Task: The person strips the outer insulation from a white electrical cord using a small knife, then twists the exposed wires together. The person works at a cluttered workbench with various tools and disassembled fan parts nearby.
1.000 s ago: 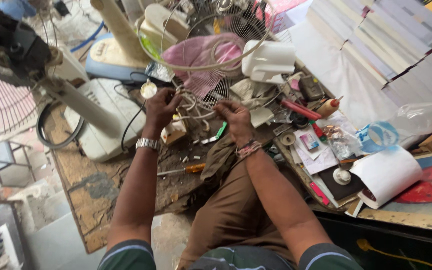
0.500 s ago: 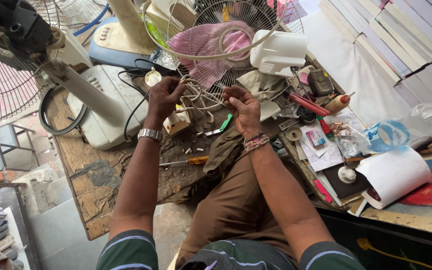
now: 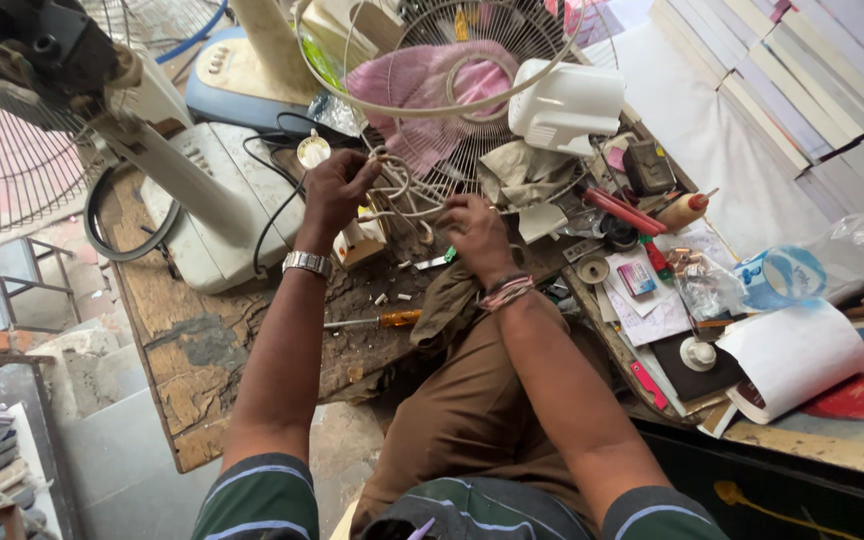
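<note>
Centrally, just above the middle of the frame, both bare hands work at a tangle of white cord (image 3: 392, 195) lying at the foot of a wire fan guard (image 3: 452, 90) with pink blades behind it. The left hand (image 3: 337, 190), a metal watch (image 3: 307, 264) on its wrist, has its grip curled shut around loops of the cord, fingers wrapped over it. The right hand (image 3: 474, 235), with thread bands at the wrist, is partly closed, fingertips pinching at the cord's strands just right of the left hand; exactly what it pinches is too small to tell.

A small cream box-shaped part (image 3: 360, 245) sits below the left hand, touching the cord. Lower down on the worn wooden tabletop (image 3: 202, 350) lies a screwdriver with an orange handle (image 3: 377, 321), near scattered white snippets. To the upper left stands a white fan base (image 3: 217, 200) with a black cable beside it. Right of the hands are a white motor housing (image 3: 567, 105), a crumpled cloth (image 3: 522, 175), red-handled tools (image 3: 627, 212), a roll of white paper (image 3: 797, 355) and a clear plastic bottle (image 3: 782, 275).
</note>
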